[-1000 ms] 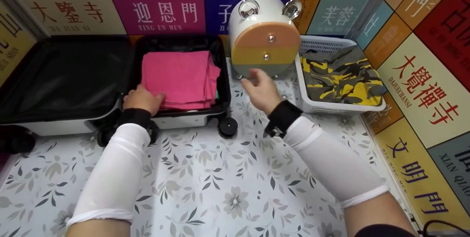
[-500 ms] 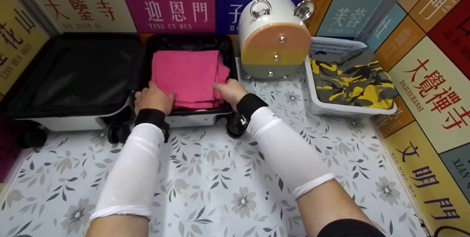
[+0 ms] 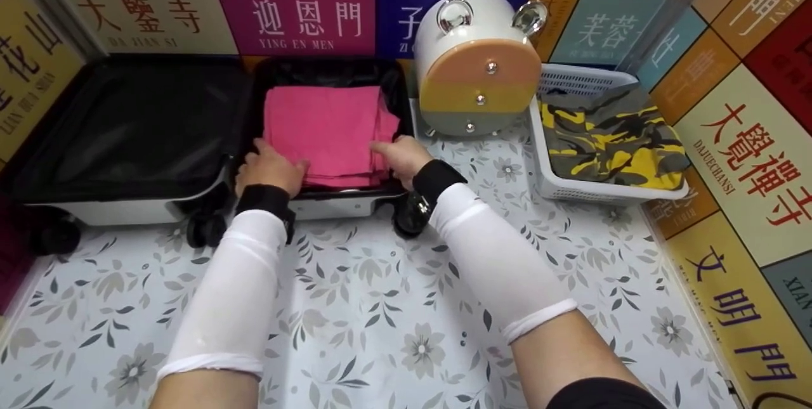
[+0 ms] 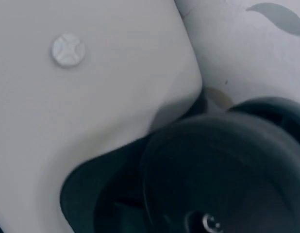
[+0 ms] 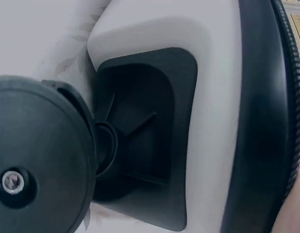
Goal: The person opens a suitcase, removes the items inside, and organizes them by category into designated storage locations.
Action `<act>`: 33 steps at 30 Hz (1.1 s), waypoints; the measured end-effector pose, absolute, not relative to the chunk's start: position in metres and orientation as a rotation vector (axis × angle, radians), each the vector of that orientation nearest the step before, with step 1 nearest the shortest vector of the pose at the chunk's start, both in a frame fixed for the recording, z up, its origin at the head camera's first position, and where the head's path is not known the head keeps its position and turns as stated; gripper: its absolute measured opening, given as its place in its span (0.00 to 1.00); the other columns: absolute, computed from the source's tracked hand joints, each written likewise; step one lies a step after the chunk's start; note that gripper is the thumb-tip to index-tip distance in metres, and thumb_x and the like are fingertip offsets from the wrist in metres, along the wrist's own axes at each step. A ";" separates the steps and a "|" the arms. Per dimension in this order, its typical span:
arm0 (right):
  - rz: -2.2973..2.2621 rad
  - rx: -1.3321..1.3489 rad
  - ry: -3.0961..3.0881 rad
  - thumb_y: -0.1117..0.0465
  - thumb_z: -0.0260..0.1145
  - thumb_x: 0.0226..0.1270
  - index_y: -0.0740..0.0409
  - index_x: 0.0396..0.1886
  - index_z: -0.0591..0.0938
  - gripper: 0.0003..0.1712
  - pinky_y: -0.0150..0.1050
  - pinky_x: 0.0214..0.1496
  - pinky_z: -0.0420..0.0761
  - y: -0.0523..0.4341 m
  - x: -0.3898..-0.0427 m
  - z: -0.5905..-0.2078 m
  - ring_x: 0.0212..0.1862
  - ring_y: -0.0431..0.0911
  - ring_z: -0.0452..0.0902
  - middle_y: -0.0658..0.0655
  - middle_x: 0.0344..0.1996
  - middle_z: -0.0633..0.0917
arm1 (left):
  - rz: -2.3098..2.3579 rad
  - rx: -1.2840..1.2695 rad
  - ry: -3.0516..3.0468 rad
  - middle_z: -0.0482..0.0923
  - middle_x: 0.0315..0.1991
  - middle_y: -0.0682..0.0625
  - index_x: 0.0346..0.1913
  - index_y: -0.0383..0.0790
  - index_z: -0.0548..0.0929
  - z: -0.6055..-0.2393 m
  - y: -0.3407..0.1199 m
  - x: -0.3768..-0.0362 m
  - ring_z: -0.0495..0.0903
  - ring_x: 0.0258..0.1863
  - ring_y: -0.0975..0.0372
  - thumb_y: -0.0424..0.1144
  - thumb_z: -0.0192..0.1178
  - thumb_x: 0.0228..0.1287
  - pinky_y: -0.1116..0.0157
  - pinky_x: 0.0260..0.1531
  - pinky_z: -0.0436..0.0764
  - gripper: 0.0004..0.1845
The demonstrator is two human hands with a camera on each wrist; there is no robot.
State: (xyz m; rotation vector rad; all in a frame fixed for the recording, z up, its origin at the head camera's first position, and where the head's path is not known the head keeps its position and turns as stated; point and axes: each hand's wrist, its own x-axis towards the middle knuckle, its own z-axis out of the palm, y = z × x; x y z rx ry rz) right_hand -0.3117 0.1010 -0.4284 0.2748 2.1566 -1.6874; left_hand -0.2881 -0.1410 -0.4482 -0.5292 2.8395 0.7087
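A: What are the hands doing?

B: Both are resting on the pink folded cloth [image 3: 323, 133], which is lying in the right half of the open suitcase [image 3: 127, 206]. The left hand [image 3: 271, 169] is pressing its near left corner, fingers fairly flat. The right hand [image 3: 401, 154] is sitting at the near right edge, fingers reaching onto the fabric; whether they are curling under the edge I cannot tell.

A: And the suitcase?

B: It is lying flat on the floral table cover [image 3: 380, 307], its dark left half showing only lining. The wrist views are showing the white shell and black wheels up close: one wheel [image 4: 227, 170] under the left wrist, another wheel [image 5: 38, 155] under the right.

A: What is sitting to the right?

B: A round white drawer unit [image 3: 476, 66] with peach, yellow and grey fronts is standing just beside the case, and a white basket [image 3: 596, 190] holding camouflage cloth [image 3: 609, 136] is sitting further right.
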 end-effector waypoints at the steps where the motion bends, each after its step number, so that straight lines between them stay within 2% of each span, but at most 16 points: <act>1: -1.712 0.269 2.128 0.52 0.66 0.76 0.69 0.79 0.62 0.42 0.37 0.43 0.74 0.100 -0.312 -0.429 0.30 0.41 0.67 0.51 0.34 0.73 | 0.704 -0.532 2.834 0.60 0.77 0.24 0.84 0.28 0.39 -0.448 -0.142 -0.287 0.64 0.74 0.30 0.64 0.53 0.75 0.36 0.72 0.68 0.56; 3: -1.760 0.258 2.065 0.54 0.66 0.77 0.69 0.75 0.64 0.38 0.37 0.41 0.74 0.100 -0.313 -0.429 0.26 0.39 0.66 0.47 0.23 0.69 | 0.692 -0.519 2.835 0.61 0.77 0.25 0.84 0.28 0.41 -0.446 -0.144 -0.285 0.64 0.73 0.31 0.65 0.53 0.75 0.36 0.71 0.69 0.56; 6: -1.812 0.233 1.972 0.56 0.64 0.78 0.67 0.58 0.72 0.21 0.39 0.43 0.76 0.099 -0.315 -0.430 0.23 0.40 0.68 0.46 0.14 0.69 | 0.688 -0.482 2.871 0.66 0.75 0.26 0.83 0.27 0.48 -0.444 -0.145 -0.282 0.66 0.72 0.33 0.64 0.55 0.74 0.36 0.69 0.71 0.53; 8: -1.813 0.218 1.944 0.55 0.63 0.79 0.63 0.47 0.75 0.14 0.40 0.46 0.78 0.098 -0.317 -0.430 0.24 0.42 0.72 0.47 0.14 0.71 | 0.699 -0.461 2.901 0.68 0.73 0.27 0.82 0.28 0.52 -0.443 -0.146 -0.280 0.67 0.71 0.34 0.63 0.56 0.74 0.36 0.68 0.72 0.51; 10: -1.798 0.208 1.940 0.54 0.63 0.80 0.59 0.39 0.77 0.13 0.42 0.50 0.80 0.097 -0.318 -0.431 0.27 0.44 0.77 0.49 0.16 0.76 | 0.729 -0.459 2.915 0.69 0.72 0.28 0.81 0.29 0.55 -0.443 -0.148 -0.280 0.68 0.70 0.34 0.62 0.58 0.73 0.36 0.68 0.73 0.49; 12: -1.770 0.206 1.957 0.53 0.63 0.80 0.59 0.37 0.80 0.14 0.42 0.51 0.80 0.096 -0.319 -0.432 0.30 0.45 0.80 0.50 0.20 0.81 | 0.770 -0.461 2.916 0.70 0.72 0.29 0.81 0.31 0.58 -0.444 -0.150 -0.281 0.70 0.70 0.35 0.62 0.59 0.73 0.36 0.67 0.73 0.47; 15: -1.698 0.206 2.024 0.51 0.63 0.80 0.61 0.39 0.84 0.17 0.40 0.48 0.80 0.093 -0.320 -0.432 0.33 0.45 0.81 0.50 0.26 0.85 | 0.829 -0.458 2.922 0.73 0.71 0.30 0.78 0.33 0.65 -0.444 -0.153 -0.282 0.74 0.69 0.36 0.61 0.59 0.73 0.38 0.67 0.75 0.43; 18: -1.604 0.194 2.105 0.49 0.64 0.79 0.59 0.38 0.86 0.18 0.38 0.43 0.80 0.090 -0.321 -0.431 0.33 0.43 0.80 0.49 0.28 0.84 | 0.870 -0.443 2.938 0.75 0.70 0.31 0.73 0.33 0.71 -0.445 -0.154 -0.282 0.74 0.69 0.37 0.60 0.59 0.72 0.39 0.67 0.75 0.39; 23: -1.450 0.183 2.273 0.45 0.67 0.75 0.55 0.33 0.81 0.19 0.35 0.38 0.81 0.084 -0.324 -0.433 0.33 0.41 0.78 0.50 0.33 0.80 | 0.927 -0.391 2.915 0.68 0.73 0.27 0.77 0.32 0.67 -0.443 -0.154 -0.283 0.68 0.73 0.35 0.58 0.59 0.74 0.40 0.73 0.70 0.40; 26: -1.489 0.206 2.283 0.47 0.70 0.73 0.56 0.34 0.79 0.18 0.34 0.37 0.84 0.082 -0.325 -0.436 0.32 0.40 0.78 0.52 0.35 0.79 | 0.988 -0.359 2.895 0.64 0.76 0.27 0.79 0.32 0.65 -0.440 -0.156 -0.283 0.65 0.77 0.38 0.56 0.59 0.75 0.44 0.77 0.67 0.41; 28: -1.556 0.211 2.254 0.49 0.72 0.72 0.58 0.34 0.79 0.17 0.34 0.38 0.87 0.081 -0.326 -0.439 0.30 0.39 0.79 0.51 0.33 0.80 | 1.062 -0.355 2.881 0.66 0.76 0.29 0.78 0.32 0.66 -0.438 -0.158 -0.283 0.65 0.77 0.41 0.54 0.60 0.74 0.48 0.78 0.66 0.39; 33: -1.697 0.191 2.159 0.60 0.73 0.67 0.59 0.30 0.79 0.12 0.39 0.33 0.89 0.078 -0.327 -0.447 0.17 0.38 0.79 0.48 0.16 0.80 | 1.327 -0.441 2.784 0.75 0.72 0.33 0.74 0.30 0.73 -0.430 -0.161 -0.285 0.72 0.73 0.45 0.49 0.63 0.71 0.54 0.76 0.69 0.36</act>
